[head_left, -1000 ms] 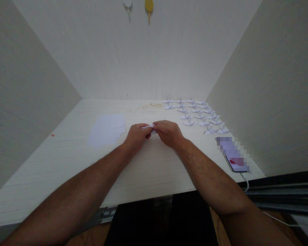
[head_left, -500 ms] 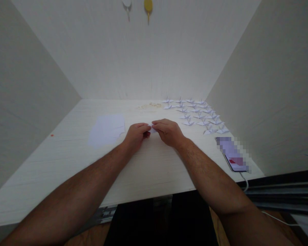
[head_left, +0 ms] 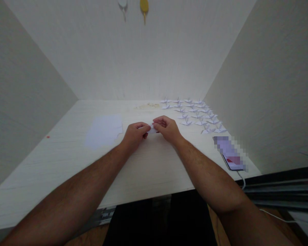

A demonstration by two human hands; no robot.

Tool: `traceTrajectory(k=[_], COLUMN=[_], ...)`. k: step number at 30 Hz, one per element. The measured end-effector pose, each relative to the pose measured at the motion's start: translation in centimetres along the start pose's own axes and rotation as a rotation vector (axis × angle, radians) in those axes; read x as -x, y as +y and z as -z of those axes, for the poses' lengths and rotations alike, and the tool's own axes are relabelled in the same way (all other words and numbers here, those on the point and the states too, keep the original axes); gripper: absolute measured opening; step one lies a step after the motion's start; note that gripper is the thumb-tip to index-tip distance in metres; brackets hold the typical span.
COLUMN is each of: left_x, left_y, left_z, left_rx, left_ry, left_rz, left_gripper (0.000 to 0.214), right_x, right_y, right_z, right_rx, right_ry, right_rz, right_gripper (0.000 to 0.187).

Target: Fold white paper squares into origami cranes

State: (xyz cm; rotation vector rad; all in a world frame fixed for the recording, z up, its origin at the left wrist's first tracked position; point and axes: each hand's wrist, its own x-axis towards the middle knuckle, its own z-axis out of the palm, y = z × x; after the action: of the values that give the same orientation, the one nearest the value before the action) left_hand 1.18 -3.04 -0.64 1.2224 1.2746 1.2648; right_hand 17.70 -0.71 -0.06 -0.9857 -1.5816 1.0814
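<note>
Between my hands, above the middle of the white table, is a small folded piece of white paper [head_left: 152,130]. My left hand [head_left: 138,132] pinches its left side between thumb and fingers. On its right side my right hand [head_left: 166,128] holds it with thumb and bent fingers. My fingers cover most of the paper, so its exact folds are hidden. Left of my hands lies a stack of white paper sheets [head_left: 104,130]. Several folded white paper cranes [head_left: 186,122] stand in rows at the back right.
A phone [head_left: 231,153] with a white cable [head_left: 242,179] lies near the table's right edge. Walls [head_left: 149,58] enclose the table at the back and both sides. A yellow hook [head_left: 144,6] and a white one [head_left: 122,4] are on the back wall. A small orange spot [head_left: 48,137] shows at left.
My right hand's fingers have lifted and loosened slightly, showing more of the folded paper. My left hand keeps its pinch. The whole view has shifted a little.
</note>
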Motion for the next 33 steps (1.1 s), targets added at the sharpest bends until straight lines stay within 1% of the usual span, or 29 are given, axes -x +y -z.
traceTrajectory(k=[3, 8, 15, 22, 27, 31, 33], left_x=[0.1, 0.4, 0.3, 0.3, 0.8, 0.9, 0.9], left_y=[0.2, 0.8, 0.7, 1.0, 1.9, 2.2, 2.2], left_z=[0.1, 0.0, 0.2, 0.3, 0.1, 0.0, 0.1], left_rx=[-0.094, -0.079, -0.122, -0.140, -0.237, -0.299, -0.331], left_ry=[-0.003, -0.017, -0.034, -0.066, -0.037, -0.019, -0.031], left_rz=[-0.032, -0.009, -0.013, 0.038, 0.047, 0.026, 0.006], left_gripper=[0.020, 0.019, 0.016, 0.016, 0.015, 0.014, 0.013], right_x=[-0.1, 0.0, -0.1, -0.1, -0.1, -0.1, -0.1], right_y=[-0.2, -0.6, -0.1, 0.4, 0.2, 0.4, 0.5], right_z=[-0.1, 0.2, 0.4, 0.3, 0.4, 0.4, 0.4], right_rx=[-0.062, -0.024, 0.021, 0.013, 0.065, 0.075, 0.114], right_ry=[-0.053, -0.065, -0.113, -0.130, -0.141, -0.125, -0.111], right_rz=[-0.121, -0.183, -0.163, -0.173, -0.148, -0.129, -0.119], right_gripper=[0.013, 0.008, 0.008, 0.008, 0.008, 0.008, 0.008])
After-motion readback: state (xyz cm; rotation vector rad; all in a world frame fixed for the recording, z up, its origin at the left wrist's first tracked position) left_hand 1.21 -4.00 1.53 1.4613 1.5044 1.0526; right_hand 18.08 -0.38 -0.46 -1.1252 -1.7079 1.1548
